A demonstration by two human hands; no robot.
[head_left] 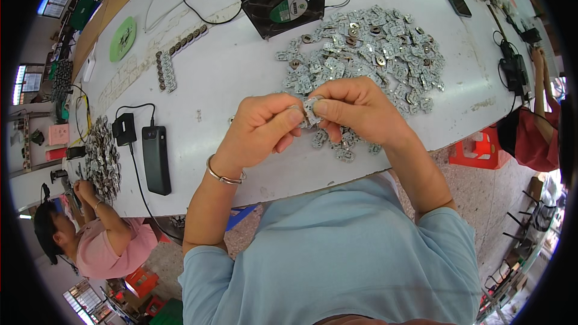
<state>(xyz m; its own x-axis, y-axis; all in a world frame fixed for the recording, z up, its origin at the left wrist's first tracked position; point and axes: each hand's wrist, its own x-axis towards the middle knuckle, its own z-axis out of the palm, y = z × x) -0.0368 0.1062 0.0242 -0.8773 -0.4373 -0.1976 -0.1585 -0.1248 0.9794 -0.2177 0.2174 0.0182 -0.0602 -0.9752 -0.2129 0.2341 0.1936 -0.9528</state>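
Over the white table [191,153], both hands [256,126] [364,111] pinch small metal parts [311,112].

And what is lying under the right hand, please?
Loose metal parts show on the white table, beyond the right hand and nearer the table edge below its fingers. What lies directly behind the palm is covered.

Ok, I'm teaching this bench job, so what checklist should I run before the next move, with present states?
1. Parts held: ok, pinched by left fingers and right fingers.
2. Parts properly aligned: cannot tell, partly hidden.
3. Pile within reach: ok, probably; it lies just past the fingers.
4. Row apart from pile: ok, over to the left.
5. Left wrist bare: not ok, bangle on it.
6. Fan spinning: cannot tell from a still.
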